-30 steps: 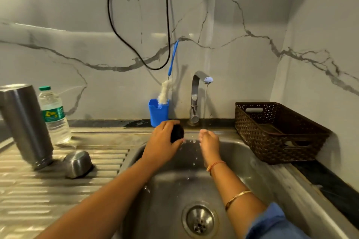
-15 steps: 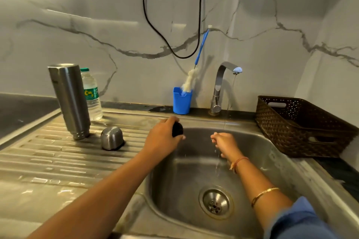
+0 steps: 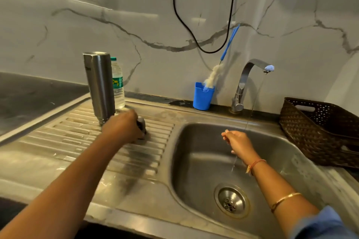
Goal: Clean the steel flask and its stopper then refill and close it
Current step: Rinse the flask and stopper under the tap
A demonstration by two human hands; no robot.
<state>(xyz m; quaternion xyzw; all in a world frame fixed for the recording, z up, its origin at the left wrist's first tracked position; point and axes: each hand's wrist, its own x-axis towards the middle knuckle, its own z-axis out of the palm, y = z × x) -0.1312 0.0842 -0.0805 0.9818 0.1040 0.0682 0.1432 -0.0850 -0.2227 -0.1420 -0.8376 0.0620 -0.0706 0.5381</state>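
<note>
The steel flask (image 3: pixel 99 83) stands upright and uncapped at the back of the ribbed drainboard (image 3: pixel 77 137). My left hand (image 3: pixel 122 128) reaches over the drainboard just right of the flask, blurred, fingers curled down around the black stopper, which is almost wholly hidden. The flask's steel cap (image 3: pixel 142 123) peeks out at my fingertips. My right hand (image 3: pixel 237 142) hovers in the sink (image 3: pixel 194 161) under a thin stream from the tap (image 3: pixel 250 83), fingers loosely bent, holding nothing.
A plastic water bottle (image 3: pixel 118 87) stands behind the flask. A blue cup (image 3: pixel 203 97) with a bottle brush (image 3: pixel 212 76) sits by the tap. A brown woven basket (image 3: pixel 320 132) fills the right counter. A black cable hangs on the wall.
My left hand carried the stopper from above the sink leftwards onto the drainboard beside the steel cap. My right hand stayed under the running water. The view shifted left.
</note>
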